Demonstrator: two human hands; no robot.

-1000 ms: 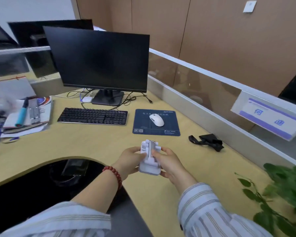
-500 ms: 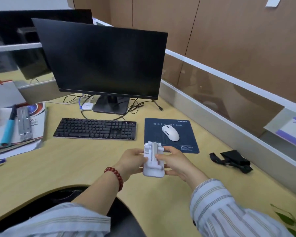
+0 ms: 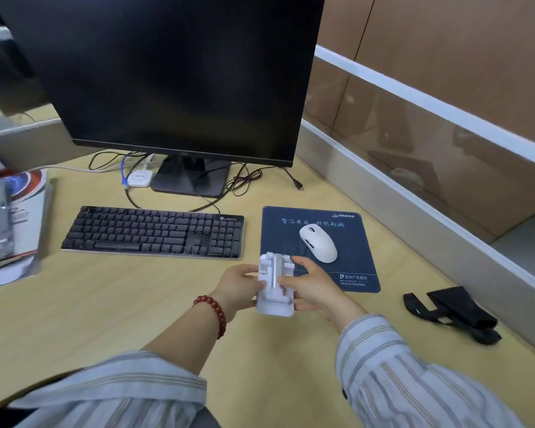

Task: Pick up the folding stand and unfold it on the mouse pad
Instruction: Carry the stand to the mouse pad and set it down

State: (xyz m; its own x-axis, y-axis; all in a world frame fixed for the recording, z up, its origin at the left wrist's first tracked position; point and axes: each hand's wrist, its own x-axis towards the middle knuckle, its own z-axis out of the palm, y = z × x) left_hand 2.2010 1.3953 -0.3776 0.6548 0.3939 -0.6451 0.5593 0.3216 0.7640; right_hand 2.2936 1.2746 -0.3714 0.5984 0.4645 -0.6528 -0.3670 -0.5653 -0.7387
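over the mouse pad's (image 3: 352, 242) near edge now, folding stand (image 3: 275, 288) between both hands

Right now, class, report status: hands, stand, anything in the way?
Left hand and right hand both grip the folding stand, folded, above desk. Mouse pad just ahead. Mouse occupies its centre.

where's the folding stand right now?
Head view, centre: the folding stand is held between the left hand and right hand, above the desk at the near-left corner of the mouse pad, still folded.
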